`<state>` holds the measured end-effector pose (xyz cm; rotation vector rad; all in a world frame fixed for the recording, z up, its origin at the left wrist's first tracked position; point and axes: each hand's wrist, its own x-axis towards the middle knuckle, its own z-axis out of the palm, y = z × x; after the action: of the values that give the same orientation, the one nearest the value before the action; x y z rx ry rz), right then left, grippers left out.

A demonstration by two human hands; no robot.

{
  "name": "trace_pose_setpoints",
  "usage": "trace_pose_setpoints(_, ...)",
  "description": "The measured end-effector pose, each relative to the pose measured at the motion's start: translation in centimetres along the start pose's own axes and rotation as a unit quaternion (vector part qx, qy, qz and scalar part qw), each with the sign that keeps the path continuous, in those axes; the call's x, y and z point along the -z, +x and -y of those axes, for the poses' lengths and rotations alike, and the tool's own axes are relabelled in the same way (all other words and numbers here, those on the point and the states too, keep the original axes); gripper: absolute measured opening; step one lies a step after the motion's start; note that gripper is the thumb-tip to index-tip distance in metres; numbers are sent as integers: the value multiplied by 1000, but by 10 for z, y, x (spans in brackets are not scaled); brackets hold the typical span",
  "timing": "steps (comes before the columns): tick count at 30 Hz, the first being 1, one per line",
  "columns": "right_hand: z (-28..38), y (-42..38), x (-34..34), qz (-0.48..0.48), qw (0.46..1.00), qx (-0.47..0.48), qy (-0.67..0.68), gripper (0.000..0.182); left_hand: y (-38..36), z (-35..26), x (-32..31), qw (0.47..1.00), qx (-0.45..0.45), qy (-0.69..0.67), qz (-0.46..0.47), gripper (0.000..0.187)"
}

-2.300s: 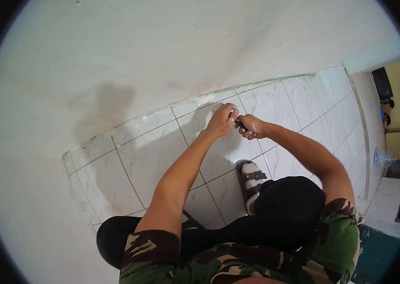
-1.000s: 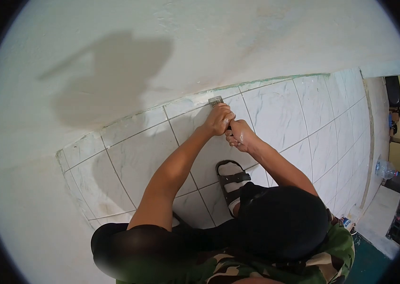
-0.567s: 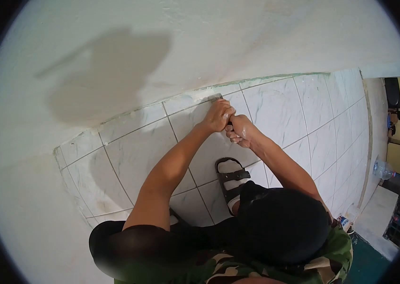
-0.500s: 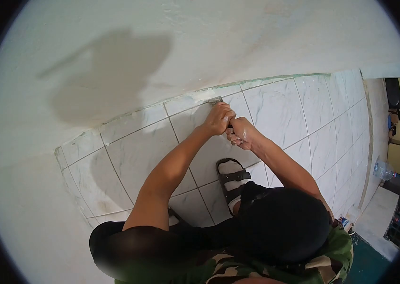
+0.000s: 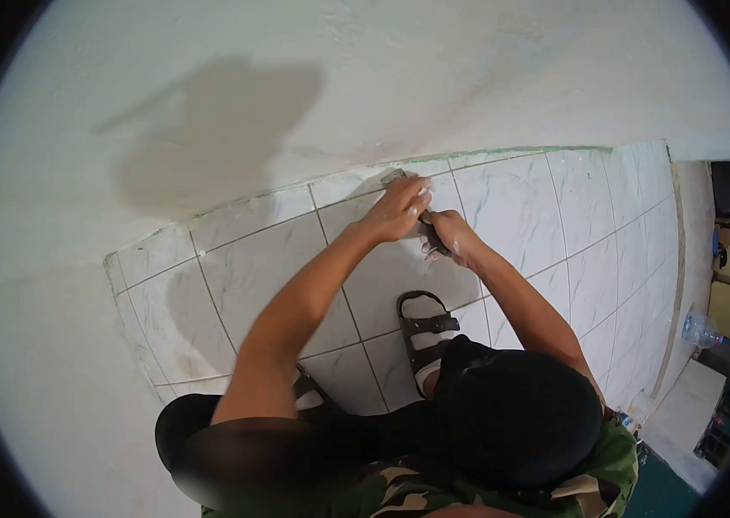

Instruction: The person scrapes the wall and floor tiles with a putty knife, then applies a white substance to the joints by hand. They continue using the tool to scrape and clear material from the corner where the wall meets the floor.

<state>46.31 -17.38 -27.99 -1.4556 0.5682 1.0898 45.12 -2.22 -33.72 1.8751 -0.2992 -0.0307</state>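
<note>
Fingers of our right hand (image 5: 458, 240) have loosened around the flat-bladed tool (image 5: 436, 237): half a second ago they were bunched tightly, and now they part a little, baring more dark handle. That grip is slack but wrapped on the tool. Our left hand (image 5: 393, 213), nearer the wall (image 5: 434, 86), has its grip bent over the tool's neck; its underside is hidden, so we cannot tell how firmly it presses. White smears mark our fingertips. The blade (image 5: 393, 178) lies on or just over the narrow tile strip (image 5: 348, 186) at the wall's foot, much where it was, so we judge this a shifted hold within the same work along the wall. Farther out from the wall, our sandal (image 5: 428, 325) is on the floor tiles (image 5: 253, 268); a clear bottle (image 5: 700, 331) is well away from the wall's foot.
</note>
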Motion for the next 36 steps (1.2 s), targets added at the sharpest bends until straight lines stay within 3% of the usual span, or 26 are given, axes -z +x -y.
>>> trace_pose_setpoints(2, 2, 3, 15, 4, 984, 111, -142, 17, -15, -3, 30, 971, -108, 189, 98, 37)
trace_pose_setpoints(3, 9, 3, 24, 57, 984, 113, -129, 14, -25, -21, 55, 944, -154, 244, 161, 35)
trace_pose_setpoints(4, 11, 2, 28, 56, 984, 111, -130, 14, -33, -45, 79, 908, -53, 275, 313, 31)
trace_pose_setpoints(5, 13, 1, 31, 54, 966, 159, -197, 17, -42, -66, 101, 839, 51, 295, 454, 27)
trace_pose_setpoints(6, 15, -2, 32, 53, 941, 205, -262, 21, -64, -77, 115, 840, 75, 289, 453, 24)
trace_pose_setpoints(7, 27, -13, 29, 18, 867, 206, -453, 35, -88, -84, 125, 840, 99, 283, 452, 21)
trace_pose_setpoints(8, 18, -9, 29, 18, 867, 206, -453, 35, -106, -87, 132, 834, 114, 278, 463, 22)
trace_pose_setpoints(10, 0, -6, 14, -126, 640, 410, -638, 51, -137, -87, 132, 827, 129, 277, 471, 23)
trace_pose_setpoints(11, -1, -12, 3, -129, 622, 331, -698, 67, -153, -76, 125, 857, 132, 238, 438, 24)
trace_pose_setpoints(13, -10, -4, -9, -124, 617, 286, -722, 68, -179, -70, 118, 883, 136, 196, 405, 25)
trace_pose_setpoints(15, -13, -1, -16, -121, 609, 240, -746, 70, -191, -72, 117, 784, 231, 201, 540, 25)
trace_pose_setpoints(20, -7, 4, -32, -133, 642, 323, -683, 45, -187, -61, 133, 809, 213, 178, 519, 23)
trace_pose_setpoints(22, -7, 13, -39, -131, 658, 312, -672, 38, -181, -54, 142, 860, 173, 199, 438, 22)
trace_pose_setpoints(23, -7, 16, -40, -126, 673, 302, -664, 32, -180, -52, 146, 851, 172, 224, 443, 21)
trace_pose_setpoints(29, 1, 30, -40, -137, 672, 291, -667, 41, -191, -39, 166, 840, 233, 204, 445, 23)
trace_pose_setpoints(36, -8, 29, -44, -153, 679, 282, -661, 42, -207, -48, 156, 818, 231, 227, 475, 25)
